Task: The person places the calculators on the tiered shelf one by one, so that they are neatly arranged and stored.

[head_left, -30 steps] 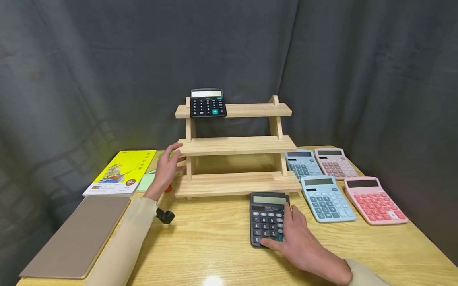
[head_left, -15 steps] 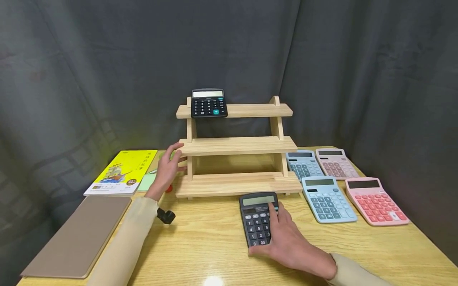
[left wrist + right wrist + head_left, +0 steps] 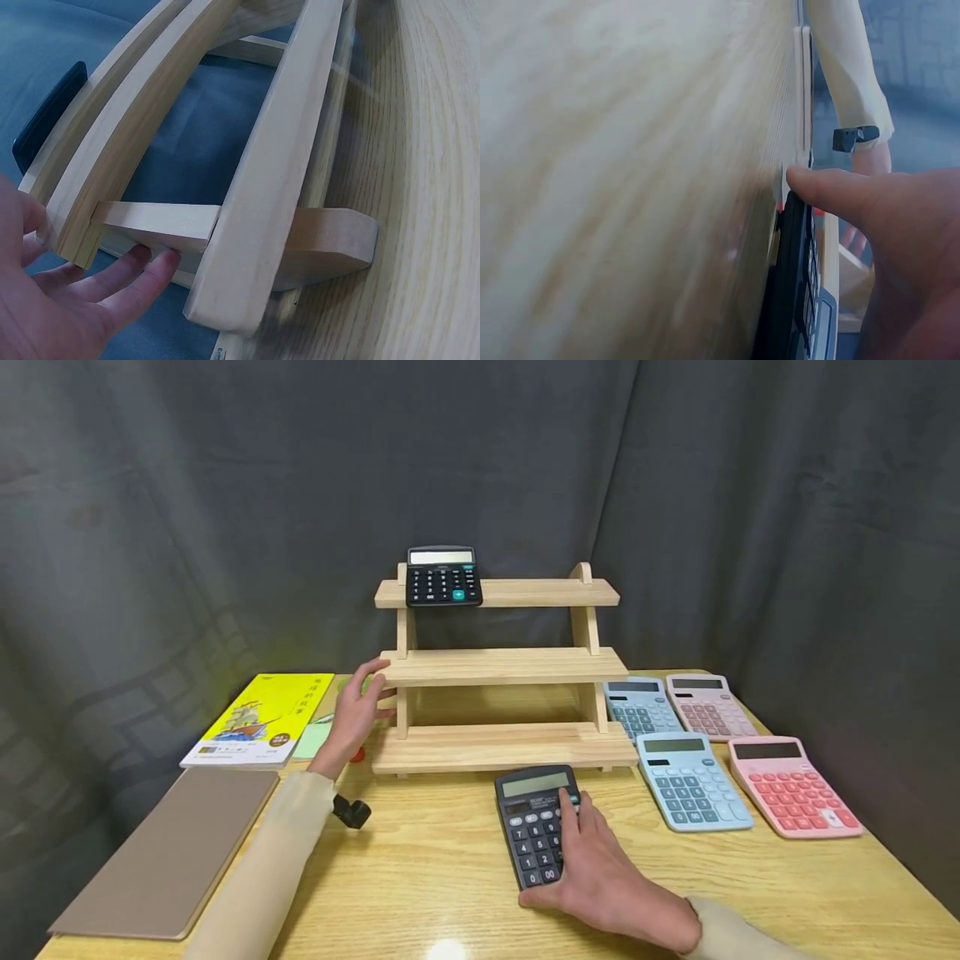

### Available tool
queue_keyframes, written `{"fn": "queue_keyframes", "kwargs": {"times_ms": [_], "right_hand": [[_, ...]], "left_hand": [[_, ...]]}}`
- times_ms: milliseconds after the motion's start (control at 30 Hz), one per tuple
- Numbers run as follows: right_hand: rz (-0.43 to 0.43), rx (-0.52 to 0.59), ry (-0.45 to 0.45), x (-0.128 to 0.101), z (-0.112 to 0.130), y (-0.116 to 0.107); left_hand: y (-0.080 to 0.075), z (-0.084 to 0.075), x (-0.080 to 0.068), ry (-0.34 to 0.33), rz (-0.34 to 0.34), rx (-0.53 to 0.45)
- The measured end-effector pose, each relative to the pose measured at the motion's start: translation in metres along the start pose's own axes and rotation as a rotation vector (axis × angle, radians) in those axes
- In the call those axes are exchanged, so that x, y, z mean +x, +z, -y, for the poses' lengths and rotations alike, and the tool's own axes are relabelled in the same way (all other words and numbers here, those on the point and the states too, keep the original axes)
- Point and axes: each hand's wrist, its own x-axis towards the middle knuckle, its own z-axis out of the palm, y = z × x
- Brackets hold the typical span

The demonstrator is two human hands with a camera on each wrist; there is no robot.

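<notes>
My left hand (image 3: 351,717) holds the left end of the middle shelf of a three-tier wooden display stand (image 3: 502,667). In the left wrist view its fingers (image 3: 131,281) reach in beside the stand's side support. In front of the bottom shelf, a dark grey calculator (image 3: 528,835) lies face up, tilted slightly to the left. My right hand (image 3: 607,872) grips it, thumb at the near edge and fingers along the right side, covering some keys. The right wrist view shows the thumb (image 3: 825,191) at the calculator's edge. Another black calculator (image 3: 442,577) leans on the top shelf's left end.
Right of the stand lie two blue calculators (image 3: 693,781), a pale pink one (image 3: 708,706) and a brighter pink one (image 3: 791,785). To the left are a yellow book (image 3: 258,718), a brown notebook (image 3: 168,852) and green notes (image 3: 311,742). A dark curtain (image 3: 510,460) hangs behind.
My right hand has moved left with the dark grey calculator, which has also turned a little anticlockwise. The left hand keeps its place on the stand.
</notes>
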Motion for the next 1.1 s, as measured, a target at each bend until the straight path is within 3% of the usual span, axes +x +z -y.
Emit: {"fn": "queue_keyframes", "kwargs": {"times_ms": [233,533,833,1100], "right_hand": [[-0.025,-0.025,0.018,0.000,0.002,0.002],[-0.046,0.023,0.021,-0.005,0.002,-0.002],[-0.174,0.060,-0.106,-0.003,-0.003,-0.010],[-0.251,0.101,-0.193,0.003,-0.005,-0.022]], "left_hand": [[0.001,0.000,-0.001,-0.004,-0.004,0.004],[0.002,-0.002,0.000,-0.018,0.000,0.016],[0.001,-0.005,0.001,-0.057,0.014,0.022],[0.001,-0.002,-0.001,-0.022,0.001,0.028]]}}
